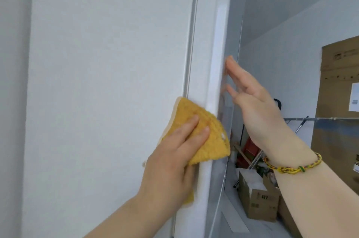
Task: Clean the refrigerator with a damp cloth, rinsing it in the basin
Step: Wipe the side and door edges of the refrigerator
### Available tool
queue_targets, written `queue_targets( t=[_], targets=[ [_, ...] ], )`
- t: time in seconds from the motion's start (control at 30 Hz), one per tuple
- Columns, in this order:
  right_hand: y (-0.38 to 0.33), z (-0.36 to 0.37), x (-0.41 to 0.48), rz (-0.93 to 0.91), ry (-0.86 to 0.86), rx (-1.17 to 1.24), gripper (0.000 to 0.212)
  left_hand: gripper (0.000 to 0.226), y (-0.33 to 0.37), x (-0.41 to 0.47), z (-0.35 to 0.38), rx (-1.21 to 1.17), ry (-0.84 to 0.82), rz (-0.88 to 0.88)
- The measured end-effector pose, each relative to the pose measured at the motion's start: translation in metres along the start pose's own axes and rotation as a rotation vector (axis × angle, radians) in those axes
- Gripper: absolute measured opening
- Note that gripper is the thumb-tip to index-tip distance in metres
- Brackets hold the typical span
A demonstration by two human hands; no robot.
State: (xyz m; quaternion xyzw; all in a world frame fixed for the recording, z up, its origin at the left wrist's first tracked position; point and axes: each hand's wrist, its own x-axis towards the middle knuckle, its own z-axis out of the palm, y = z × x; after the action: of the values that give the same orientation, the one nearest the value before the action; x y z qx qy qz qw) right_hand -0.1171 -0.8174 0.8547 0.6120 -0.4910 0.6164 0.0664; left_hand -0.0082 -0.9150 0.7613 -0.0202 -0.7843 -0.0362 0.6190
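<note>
Left hand point(171, 160), fingers flat, presses cloth point(194, 111) beneath against refrigerator point(207, 53) edge; right hand point(258, 105) open.

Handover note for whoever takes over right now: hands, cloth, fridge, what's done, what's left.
Left hand: fingers flat on the yellow cloth, pressing it onto the refrigerator at its white corner edge.
Right hand: open and holding nothing, fingertips against the glossy face to the right of that edge, above the cloth.
Basin: not in view.
Done: wiping is at this edge; how much is already clean can't be told.
Left: probably the rest of the edge and faces, then rinsing the cloth.
</note>
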Motion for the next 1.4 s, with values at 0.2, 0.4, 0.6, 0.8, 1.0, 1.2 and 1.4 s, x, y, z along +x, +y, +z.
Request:
queue_targets(
  t=[0.2, 0.4, 0.6, 0.8, 1.0, 1.2, 1.4],
  targets=[
    [0.003, 0.002, -0.001, -0.034, -0.016, -0.105, 0.07, 0.057, 0.004, 0.048, -0.018, -0.032, -0.011, -0.052],
    [0.002, -0.002, -0.002, -0.037, -0.034, -0.106, 0.056, 0.058, 0.004, 0.022, -0.001, -0.075, -0.001, -0.047],
    [0.002, 0.001, -0.004, -0.019, -0.029, -0.093, 0.054, 0.055, 0.01, -0.022, -0.004, 0.054, -0.064, -0.069],
    [0.001, 0.002, -0.005, -0.02, -0.027, -0.116, 0.056, 0.059, 0.015, 0.025, -0.005, 0.02, 0.007, -0.103],
    [0.002, 0.004, -0.012, 0.004, -0.035, -0.123, 0.055, 0.055, 0.01, -0.052, 0.005, 0.079, -0.095, -0.046],
    [0.003, 0.008, -0.018, 0.005, 0.001, -0.136, 0.056, 0.061, 0.012, -0.008, -0.012, -0.067, -0.118, -0.2],
    [0.026, 0.017, -0.061, 0.072, -0.019, -0.088, 0.056, 0.053, 0.019, -0.037, 0.002, 0.063, -0.054, -0.153]
  ],
)
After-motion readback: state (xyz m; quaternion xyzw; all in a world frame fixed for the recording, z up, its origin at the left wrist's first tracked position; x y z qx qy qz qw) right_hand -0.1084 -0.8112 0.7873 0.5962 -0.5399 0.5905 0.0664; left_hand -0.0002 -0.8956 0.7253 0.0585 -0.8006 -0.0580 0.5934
